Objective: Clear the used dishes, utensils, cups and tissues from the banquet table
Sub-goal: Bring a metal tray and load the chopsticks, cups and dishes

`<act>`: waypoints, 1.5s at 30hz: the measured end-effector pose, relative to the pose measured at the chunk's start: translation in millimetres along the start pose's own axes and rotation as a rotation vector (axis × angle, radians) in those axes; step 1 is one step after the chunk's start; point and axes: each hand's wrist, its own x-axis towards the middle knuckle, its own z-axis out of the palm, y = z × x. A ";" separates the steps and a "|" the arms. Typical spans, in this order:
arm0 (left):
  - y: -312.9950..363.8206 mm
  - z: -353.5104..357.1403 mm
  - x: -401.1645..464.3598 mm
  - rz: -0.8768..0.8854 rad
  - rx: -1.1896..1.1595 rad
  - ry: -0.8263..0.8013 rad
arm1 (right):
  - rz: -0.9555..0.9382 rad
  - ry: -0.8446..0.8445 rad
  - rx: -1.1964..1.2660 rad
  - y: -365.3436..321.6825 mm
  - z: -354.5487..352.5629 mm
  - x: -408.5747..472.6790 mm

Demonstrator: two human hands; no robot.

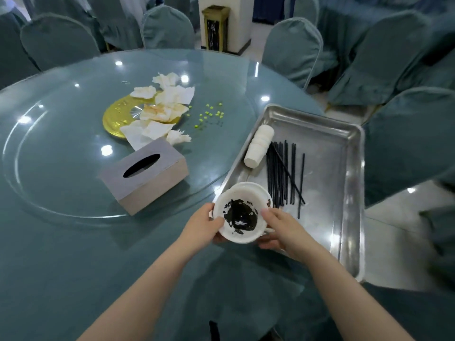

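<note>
White bowl [240, 212], smeared inside with dark sauce, was held over the near corner of the metal tray [344, 168], left hand [204, 225] and right hand [280, 232] curled round opposite rims; likely rigid, light, breakable, slippery where soiled.

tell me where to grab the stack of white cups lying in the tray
Grip the stack of white cups around its middle, coming from above with fingers across its width. It lies on its side by the metal tray wall, chopsticks close beside, so the ends offer less room.
</note>
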 end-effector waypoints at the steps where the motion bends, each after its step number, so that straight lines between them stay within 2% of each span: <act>1: 3.6 8.1 3.6 0.011 0.025 -0.024 | 0.000 0.080 -0.012 2.5 -4.0 0.0; 5: 16.6 35.0 14.7 0.035 0.069 -0.189 | -0.016 0.384 -0.056 12.1 -25.5 -1.5; 8: 17.4 48.2 19.8 0.030 0.014 -0.283 | -0.031 0.508 -0.100 21.0 -45.8 -2.8; 10: 14.3 49.2 23.5 0.047 -0.037 -0.241 | 0.000 0.593 -0.095 29.6 -61.8 -2.4; 14: 3.6 32.6 35.5 0.008 -0.032 -0.013 | 0.160 0.750 -0.201 48.7 -94.0 1.6; 16: -1.3 22.2 41.1 -0.026 -0.041 0.069 | 0.227 0.754 -0.287 55.6 -100.2 4.6; 20: -7.5 7.7 48.3 -0.035 -0.068 0.127 | 0.272 0.718 -0.461 52.3 -100.0 6.6; 24: -16.2 -3.5 55.4 0.005 0.004 0.156 | 0.172 0.732 -0.709 35.8 -99.6 6.2; 28: -34.5 -23.7 69.7 0.067 0.318 0.194 | -0.064 0.740 -0.852 18.5 -91.0 9.5; 33: -76.3 -57.0 76.8 -0.082 0.839 0.017 | -0.155 0.666 -0.892 1.9 -68.5 18.3; 35: -90.1 -61.6 74.4 -0.080 0.956 -0.025 | -0.163 0.615 -0.886 -1.4 -61.2 21.6; 45: -97.4 -82.1 62.4 -0.130 0.931 0.001 | -0.227 0.470 -1.035 -24.8 -33.1 50.5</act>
